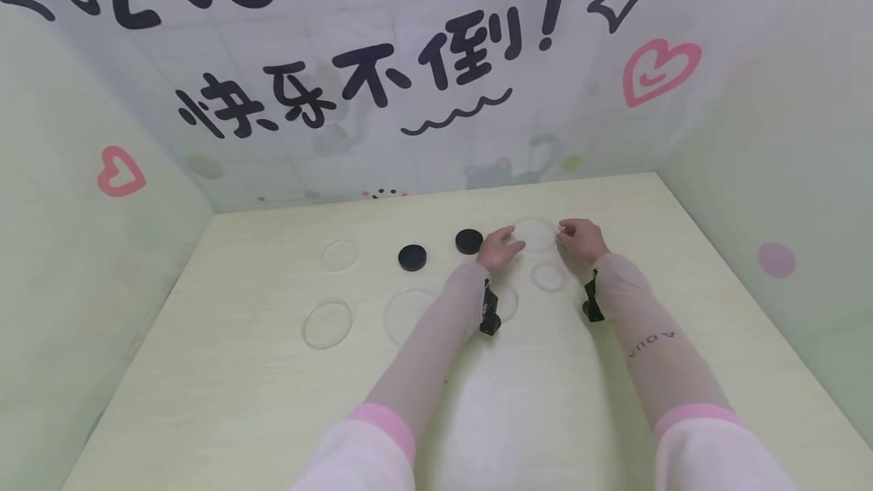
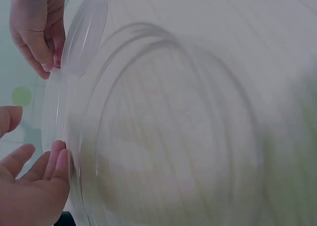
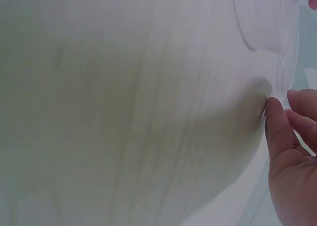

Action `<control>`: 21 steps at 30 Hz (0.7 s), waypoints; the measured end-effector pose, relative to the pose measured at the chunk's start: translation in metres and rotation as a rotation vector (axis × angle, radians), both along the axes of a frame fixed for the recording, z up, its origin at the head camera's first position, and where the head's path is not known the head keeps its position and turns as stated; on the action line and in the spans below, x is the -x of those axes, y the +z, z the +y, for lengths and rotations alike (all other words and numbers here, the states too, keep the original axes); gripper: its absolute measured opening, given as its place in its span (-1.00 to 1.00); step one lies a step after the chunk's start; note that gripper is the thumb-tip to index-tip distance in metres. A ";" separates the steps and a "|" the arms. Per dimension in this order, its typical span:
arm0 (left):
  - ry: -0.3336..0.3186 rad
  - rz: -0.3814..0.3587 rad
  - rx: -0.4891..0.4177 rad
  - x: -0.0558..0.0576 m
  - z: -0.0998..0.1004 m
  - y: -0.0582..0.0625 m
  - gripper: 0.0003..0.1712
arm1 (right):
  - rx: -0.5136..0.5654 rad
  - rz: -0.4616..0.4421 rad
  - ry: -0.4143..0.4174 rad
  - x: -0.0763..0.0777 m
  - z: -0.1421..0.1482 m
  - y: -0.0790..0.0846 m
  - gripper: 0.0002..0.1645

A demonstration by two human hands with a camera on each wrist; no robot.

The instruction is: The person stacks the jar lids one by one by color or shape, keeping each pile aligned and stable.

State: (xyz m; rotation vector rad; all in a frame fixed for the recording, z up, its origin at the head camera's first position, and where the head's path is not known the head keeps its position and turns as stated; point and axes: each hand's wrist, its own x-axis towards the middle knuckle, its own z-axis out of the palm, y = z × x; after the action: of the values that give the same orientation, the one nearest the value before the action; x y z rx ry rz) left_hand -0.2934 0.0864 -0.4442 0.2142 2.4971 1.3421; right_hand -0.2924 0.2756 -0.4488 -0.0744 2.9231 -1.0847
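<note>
A large clear round lid [image 1: 535,235] lies near the back of the table between both hands. At its left side is my left hand [image 1: 501,248], thumb held apart and fingertips at the rim in the left wrist view. My right hand [image 1: 582,239] has thumb and index finger brought together on the opposite rim, pinching the edge of the lid [image 3: 285,72] in the right wrist view. Just in front lies a smaller clear lid [image 1: 548,277]. Another clear round piece [image 1: 508,304] is partly hidden by the left wrist.
Two black round discs [image 1: 412,258] [image 1: 469,241] lie left of the left hand. Further left are more clear round pieces [image 1: 339,255] [image 1: 327,324], and a large one [image 1: 402,317] lies partly under the left forearm. A printed wall [image 1: 307,165] stands behind the table.
</note>
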 end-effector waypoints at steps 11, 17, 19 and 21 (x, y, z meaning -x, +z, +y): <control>0.005 -0.052 -0.047 -0.002 -0.004 -0.002 -0.47 | 0.006 -0.044 -0.011 0.000 -0.006 0.003 -0.59; 0.009 -0.057 -0.080 -0.005 -0.011 -0.003 -0.48 | 0.018 -0.056 -0.010 -0.002 -0.007 0.004 -0.60; 0.016 -0.057 -0.090 -0.006 -0.013 -0.003 -0.48 | 0.034 -0.071 -0.013 -0.003 -0.008 0.005 -0.60; 0.022 -0.055 -0.094 -0.008 -0.015 -0.002 -0.48 | 0.048 -0.090 -0.011 -0.005 -0.008 0.006 -0.60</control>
State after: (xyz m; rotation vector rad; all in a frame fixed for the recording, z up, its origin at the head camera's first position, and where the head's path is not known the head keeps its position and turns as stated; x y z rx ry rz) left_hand -0.2850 0.0718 -0.4463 0.1685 2.4007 1.4565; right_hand -0.2877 0.2678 -0.4425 -0.0096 2.8221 -1.1287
